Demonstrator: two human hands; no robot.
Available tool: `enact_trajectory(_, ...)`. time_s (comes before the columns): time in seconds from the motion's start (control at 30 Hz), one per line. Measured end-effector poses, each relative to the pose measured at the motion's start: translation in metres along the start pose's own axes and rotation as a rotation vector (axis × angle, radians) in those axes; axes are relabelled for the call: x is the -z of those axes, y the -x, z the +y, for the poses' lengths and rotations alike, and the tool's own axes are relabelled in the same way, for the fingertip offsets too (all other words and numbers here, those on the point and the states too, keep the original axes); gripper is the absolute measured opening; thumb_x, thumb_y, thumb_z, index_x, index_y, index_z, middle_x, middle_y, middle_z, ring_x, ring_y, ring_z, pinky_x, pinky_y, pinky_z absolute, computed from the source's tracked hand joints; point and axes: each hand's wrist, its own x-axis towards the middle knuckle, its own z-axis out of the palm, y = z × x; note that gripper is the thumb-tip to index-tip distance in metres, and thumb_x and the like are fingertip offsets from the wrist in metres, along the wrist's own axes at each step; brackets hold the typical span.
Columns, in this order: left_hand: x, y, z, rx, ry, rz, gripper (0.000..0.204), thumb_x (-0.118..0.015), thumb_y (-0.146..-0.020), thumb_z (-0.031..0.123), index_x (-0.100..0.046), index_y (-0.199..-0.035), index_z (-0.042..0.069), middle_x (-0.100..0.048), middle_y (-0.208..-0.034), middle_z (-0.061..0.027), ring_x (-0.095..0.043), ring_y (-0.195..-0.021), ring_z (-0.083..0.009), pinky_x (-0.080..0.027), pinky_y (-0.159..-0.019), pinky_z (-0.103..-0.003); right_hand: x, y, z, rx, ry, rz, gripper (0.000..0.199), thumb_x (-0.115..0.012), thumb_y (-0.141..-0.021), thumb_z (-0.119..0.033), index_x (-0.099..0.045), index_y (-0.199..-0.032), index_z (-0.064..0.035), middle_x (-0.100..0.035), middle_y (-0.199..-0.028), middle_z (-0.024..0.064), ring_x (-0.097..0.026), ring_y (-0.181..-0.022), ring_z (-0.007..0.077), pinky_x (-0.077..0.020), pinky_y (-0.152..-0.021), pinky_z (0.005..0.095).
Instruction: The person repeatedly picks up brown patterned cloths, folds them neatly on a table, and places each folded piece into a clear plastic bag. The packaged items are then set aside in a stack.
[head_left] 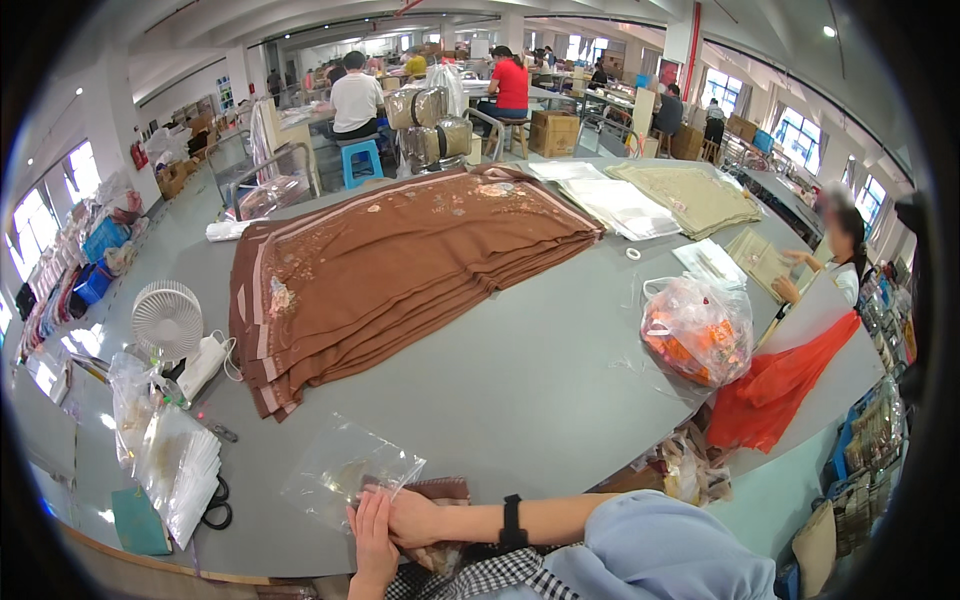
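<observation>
At the near edge of the grey table (540,390), my two hands meet over a clear plastic bag (340,465) that lies flat with a small folded brown cloth (445,489) at its mouth. My left hand (372,545) comes up from below, fingers together, lying on the bag's near end and holding it. My right hand (415,517) reaches in from the right, a black band (512,520) on its wrist, and closes over the brown cloth right next to my left hand. How much of the cloth is inside the bag is hidden by my hands.
A large stack of brown embroidered fabric (400,250) fills the table's middle. To the left are a white fan (167,318), a pile of clear bags (180,465), black scissors (215,508) and a teal notebook (138,522). On the right are a bag of orange goods (700,330), a red-orange bag (790,385) and a seated co-worker (845,262).
</observation>
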Motion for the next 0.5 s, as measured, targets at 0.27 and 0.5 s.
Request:
enact_trajectory(0.27, 0.014, -0.006, -0.006, -0.005, -0.041, 0.033, 0.055, -0.049, -0.083, -0.002, -0.042, -0.138, 0.0, -0.036, -0.146, -0.0208, -0.028, -0.139, -0.0416, -0.013, -0.113, -0.06, 0.001, -0.06, 0.007, 0.007, 0.029, 0.028, 0.067, -0.057, -0.084, -0.043, -0.039, -0.144, -0.0173, -0.019, -0.155, 0.0197, -0.014, -0.142, 0.0467, -0.0148, -0.108, 0.0679)
enact_trajectory(0.5, 0.013, -0.008, -0.004, -0.107, -0.033, 0.069, 0.051, -0.052, -0.086, 0.004, -0.045, -0.137, 0.002, -0.037, -0.146, -0.0204, -0.033, -0.138, -0.0382, -0.018, -0.113, -0.058, 0.023, 0.058, 0.004, 0.246, -0.142, -0.022, 0.056, -0.056, -0.084, -0.023, -0.046, -0.139, -0.0174, -0.041, -0.146, 0.0122, -0.023, -0.141, 0.0397, -0.0191, -0.113, 0.0584)
